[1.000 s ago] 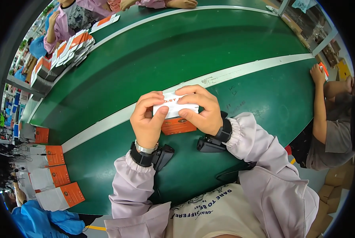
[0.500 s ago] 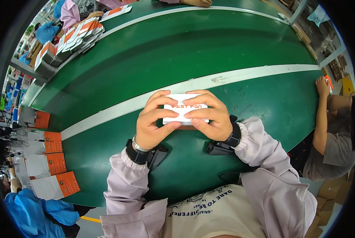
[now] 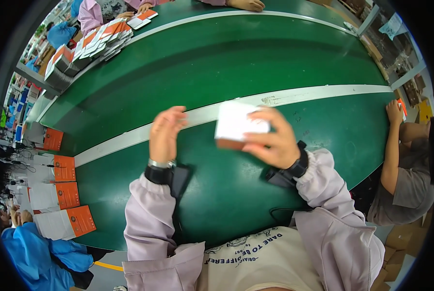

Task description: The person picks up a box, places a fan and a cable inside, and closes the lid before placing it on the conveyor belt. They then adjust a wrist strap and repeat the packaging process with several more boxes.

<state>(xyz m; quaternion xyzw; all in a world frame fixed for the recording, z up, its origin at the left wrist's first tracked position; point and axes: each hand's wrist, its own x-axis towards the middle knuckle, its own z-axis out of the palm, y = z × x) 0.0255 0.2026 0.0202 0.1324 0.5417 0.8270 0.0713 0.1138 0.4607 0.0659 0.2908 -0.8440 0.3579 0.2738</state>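
Note:
A small white box [image 3: 234, 121] with an orange-brown lower side is in my right hand [image 3: 277, 140], raised over the green worktable [image 3: 217, 189]. My right fingers and thumb grip its right end, and the box is slightly blurred. To its left, my left hand [image 3: 166, 133] is apart from the box. Its fingers are loosely bent, a little smeared by motion, with nothing in them. Both wrists wear black straps with dark devices hanging from them.
Several white and orange boxes [image 3: 69, 195] line the table's left edge. Beyond the white dividing strip [image 3: 319, 94] lies a second green surface, with stacked flat cartons [image 3: 98, 46] at the far left. Another person's arm [image 3: 394, 140] rests at the right edge.
My left hand has let go of the box and moved left. My right hand alone now holds the box, which has tilted and shifted slightly right, its orange-brown side showing.

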